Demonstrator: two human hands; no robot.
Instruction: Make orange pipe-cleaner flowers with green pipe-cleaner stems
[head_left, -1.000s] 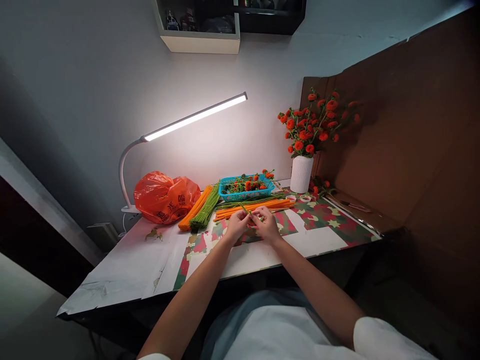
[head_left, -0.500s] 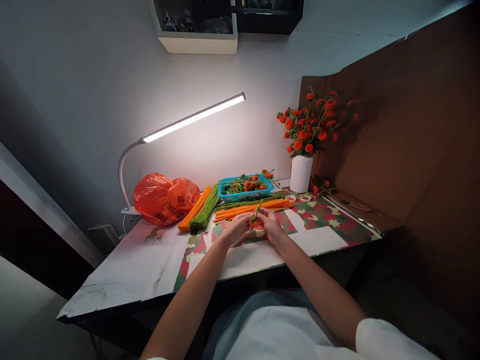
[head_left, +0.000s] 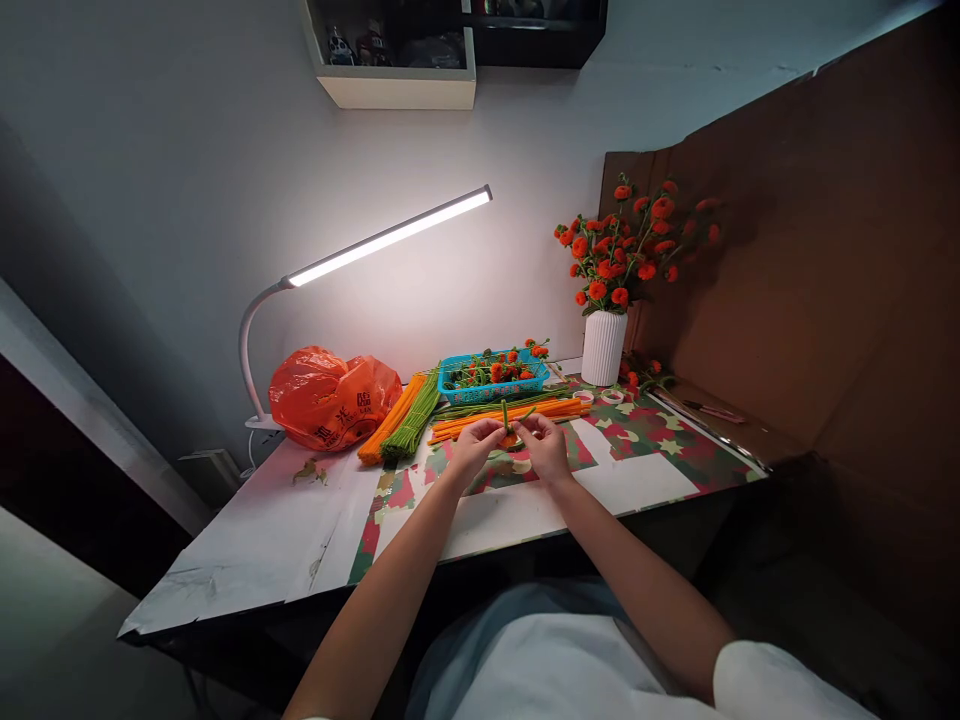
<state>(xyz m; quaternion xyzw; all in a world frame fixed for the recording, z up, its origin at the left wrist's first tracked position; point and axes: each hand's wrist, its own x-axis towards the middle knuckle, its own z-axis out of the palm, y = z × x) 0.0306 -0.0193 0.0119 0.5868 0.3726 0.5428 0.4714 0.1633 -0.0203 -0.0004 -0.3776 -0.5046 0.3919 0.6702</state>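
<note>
Between my hands, over the front middle of the table, is a small pipe-cleaner flower [head_left: 511, 439], orange below with green stems poking up and to the right. My left hand [head_left: 477, 447] pinches it from the left side, fingertips closed. From the right, my right hand [head_left: 546, 450] grips its green part between thumb and fingers. Fingers cover some of the flower. Just behind my hands lie loose orange pipe cleaners [head_left: 551, 409], with green ones [head_left: 480, 408] beyond them.
A blue basket [head_left: 442, 387] holds finished orange flowers. Left of it lie orange and green pipe-cleaner bundles [head_left: 411, 420], a red plastic bag [head_left: 330, 400] and a lamp [head_left: 251, 370]. A white vase [head_left: 602, 348] of flowers, tape rolls [head_left: 612, 397] and a cardboard wall [head_left: 787, 250] stand right.
My hands have spread slightly apart around the flower. Its green stems now splay out, one upright and one to the right, where before they rose together.
</note>
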